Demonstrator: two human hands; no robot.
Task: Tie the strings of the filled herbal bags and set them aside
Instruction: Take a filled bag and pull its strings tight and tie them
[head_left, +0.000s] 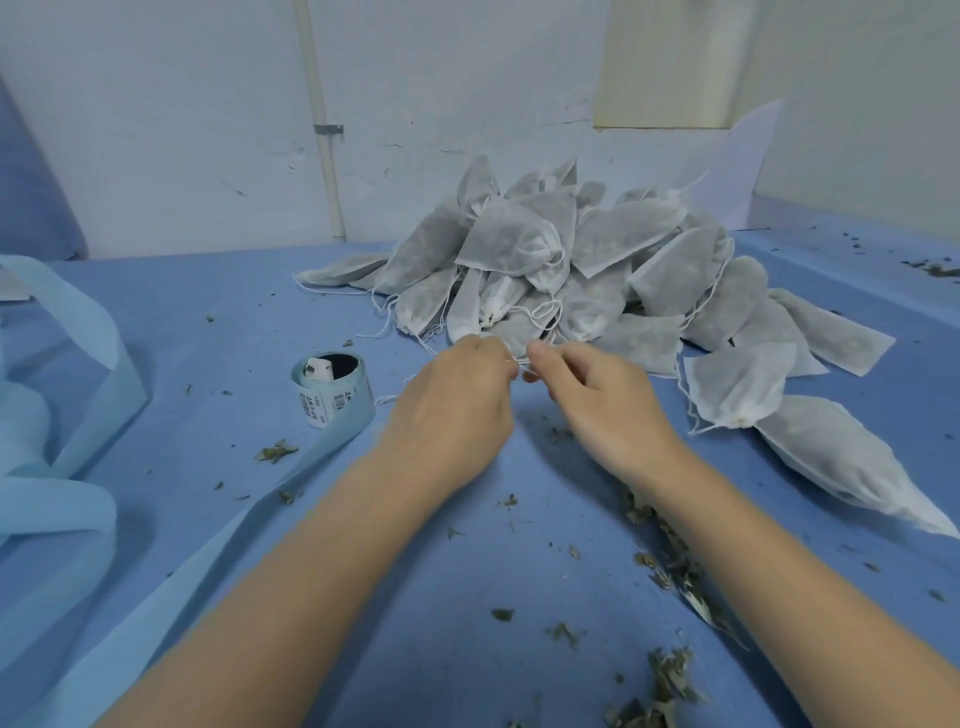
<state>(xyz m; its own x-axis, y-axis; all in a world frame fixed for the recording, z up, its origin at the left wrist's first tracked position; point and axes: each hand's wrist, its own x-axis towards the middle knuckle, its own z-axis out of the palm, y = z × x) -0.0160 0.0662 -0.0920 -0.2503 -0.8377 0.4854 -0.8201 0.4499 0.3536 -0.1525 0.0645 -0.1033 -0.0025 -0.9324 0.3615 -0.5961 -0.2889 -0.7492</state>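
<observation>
1. Right in the middle of the blue table (218, 312), both hands meet at the near edge of the bag pile. The left hand (452, 410) has its fingers curled in, pinching a thin white string (521, 365). The right hand (608, 410) pinches the same string from the other side, thumb on top.
2. That string runs between the two hands, which are almost touching. Which bag it belongs to I can't tell, the hands cover that spot.
3. Just behind the hands sits the pile of bags (571, 260), white mesh pouches with greyish filling, strings dangling loose off the front ones.
4. More bags trail off to the right, including one long bag (841, 462) lying flat near the right forearm.
5. Left of the hands stands a roll of labels (332, 389), pale blue backing with a barcode sticker showing, and its loose strip (171, 571) runs along the table toward the camera.
6. Far left there's a heap of more pale blue strip (57, 415).
7. Dried herb crumbs (670, 675) are scattered all over, thickest by the right forearm.
</observation>
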